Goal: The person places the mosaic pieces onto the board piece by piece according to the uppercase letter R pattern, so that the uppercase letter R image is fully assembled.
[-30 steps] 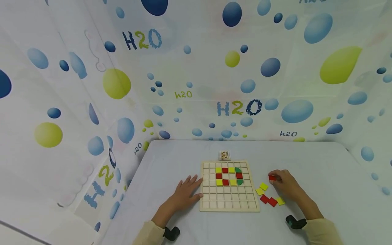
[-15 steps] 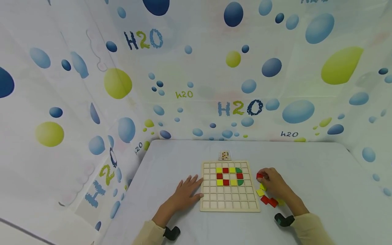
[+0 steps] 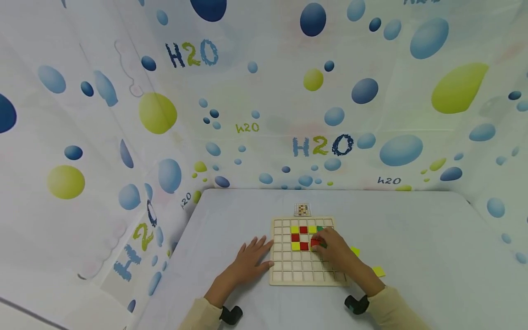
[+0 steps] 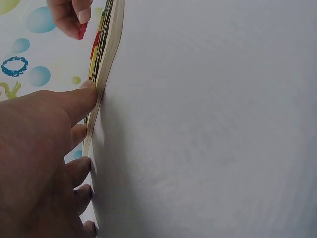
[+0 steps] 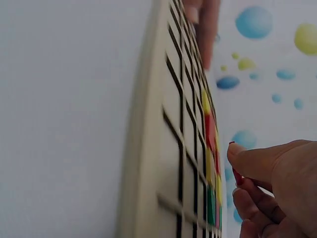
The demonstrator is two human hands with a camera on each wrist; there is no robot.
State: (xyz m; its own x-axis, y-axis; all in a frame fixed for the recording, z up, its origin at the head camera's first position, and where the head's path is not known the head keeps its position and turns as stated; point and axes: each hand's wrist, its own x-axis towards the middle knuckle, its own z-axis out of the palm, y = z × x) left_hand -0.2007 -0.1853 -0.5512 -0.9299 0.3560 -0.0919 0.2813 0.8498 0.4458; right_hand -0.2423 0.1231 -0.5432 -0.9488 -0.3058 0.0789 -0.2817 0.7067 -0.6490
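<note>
A square wooden grid board [image 3: 284,269] lies on the white-covered table, with red, yellow and green tiles in its upper cells. My right hand [image 3: 336,247] pinches a red square tile [image 5: 237,173] between thumb and fingers, over the board's tiled cells. In the left wrist view the red tile [image 4: 83,30] shows just above the board surface. My left hand [image 3: 249,262] lies with fingers spread, fingertips at the board's left edge [image 4: 106,64]. Part of the green and red tiles on the right side of the pattern is hidden behind my right hand.
A small printed pattern card [image 3: 302,209] lies just beyond the board's far edge. Loose yellow tiles [image 3: 378,271] lie right of the board, partly covered by my right forearm. A patterned curtain [image 3: 264,137] stands behind the table.
My right hand has carried the red tile leftward from beside the loose tiles to over the board's pattern. My left hand has stayed at the board's edge.
</note>
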